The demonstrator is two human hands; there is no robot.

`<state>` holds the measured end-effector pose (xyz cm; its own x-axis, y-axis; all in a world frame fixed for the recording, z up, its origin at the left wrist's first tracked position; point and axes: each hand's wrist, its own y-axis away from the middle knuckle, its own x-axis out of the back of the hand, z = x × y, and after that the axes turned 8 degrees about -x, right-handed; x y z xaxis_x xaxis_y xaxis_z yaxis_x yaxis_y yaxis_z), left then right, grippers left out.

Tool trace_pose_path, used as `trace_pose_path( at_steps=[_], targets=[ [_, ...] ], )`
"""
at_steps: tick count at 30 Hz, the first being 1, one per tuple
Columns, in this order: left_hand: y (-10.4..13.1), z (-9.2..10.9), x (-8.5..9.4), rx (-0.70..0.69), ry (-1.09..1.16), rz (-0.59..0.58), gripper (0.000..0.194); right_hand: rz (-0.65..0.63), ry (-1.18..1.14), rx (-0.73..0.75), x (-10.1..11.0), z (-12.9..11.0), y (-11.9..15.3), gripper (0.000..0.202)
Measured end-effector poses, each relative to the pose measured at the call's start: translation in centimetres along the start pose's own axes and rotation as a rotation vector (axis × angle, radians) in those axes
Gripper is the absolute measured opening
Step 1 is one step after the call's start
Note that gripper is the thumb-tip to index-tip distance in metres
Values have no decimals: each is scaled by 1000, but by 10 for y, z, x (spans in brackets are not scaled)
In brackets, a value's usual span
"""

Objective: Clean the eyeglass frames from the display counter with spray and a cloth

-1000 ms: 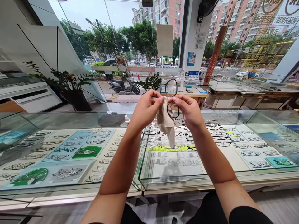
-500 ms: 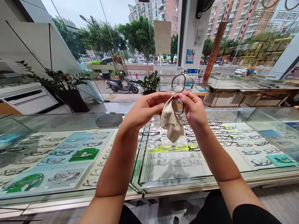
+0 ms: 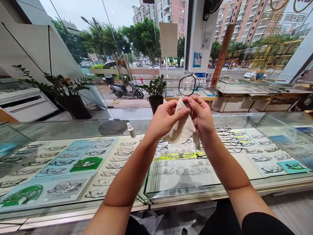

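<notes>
A pair of dark-rimmed glasses (image 3: pixel 179 87) is held up in front of me, one round lens standing above my fingers. My right hand (image 3: pixel 201 112) pinches the frame near its middle. A beige cleaning cloth (image 3: pixel 182 130) hangs from my left hand (image 3: pixel 165 119), whose thumb presses it over the lower lens. Cloth and fingers hide most of that lens. Both hands are close together above the glass display counter (image 3: pixel 186 192).
Many spectacle frames lie in rows inside the counter. On its glass top, left of my hands, stands a small white spray bottle (image 3: pixel 131 130). Beyond are a potted plant (image 3: pixel 156 94), a bigger plant (image 3: pixel 73 101) and another display case (image 3: pixel 244 89).
My left hand has moved right and closed its thumb on the cloth over the lower lens. The cloth is now spread wider. The spray bottle has come into clear view.
</notes>
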<state>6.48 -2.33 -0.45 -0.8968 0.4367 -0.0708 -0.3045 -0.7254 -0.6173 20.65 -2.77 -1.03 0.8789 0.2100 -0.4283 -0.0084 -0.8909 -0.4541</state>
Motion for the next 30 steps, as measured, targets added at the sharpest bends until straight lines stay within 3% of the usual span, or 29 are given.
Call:
trace_pose_path(
  at_steps=[5,9,14,21,25,28,30],
  targets=[
    [2,-8,-9,5,97,-5,56,33,20,-28,2,2,-1,29],
    [4,-8,-7,12,101,-61,52,42,29,-29,6,1,-3,33],
    [5,-3,-5,-33,61,-89,60,57,33,-19,-1,-6,0,30],
    [10,-2,-15,-242,-44,169,48,-86,25,-9,-26,-5,4,26],
    [11,-2,-21,-273,-60,269,44,-116,-6,-53,-32,-4,9,28],
    [8,-5,-16,-256,-7,239,44,-124,-35,-52,-26,-4,6,29],
    [4,-8,-9,-193,47,128,43,-105,-5,-44,-17,-3,1,27]
  ],
)
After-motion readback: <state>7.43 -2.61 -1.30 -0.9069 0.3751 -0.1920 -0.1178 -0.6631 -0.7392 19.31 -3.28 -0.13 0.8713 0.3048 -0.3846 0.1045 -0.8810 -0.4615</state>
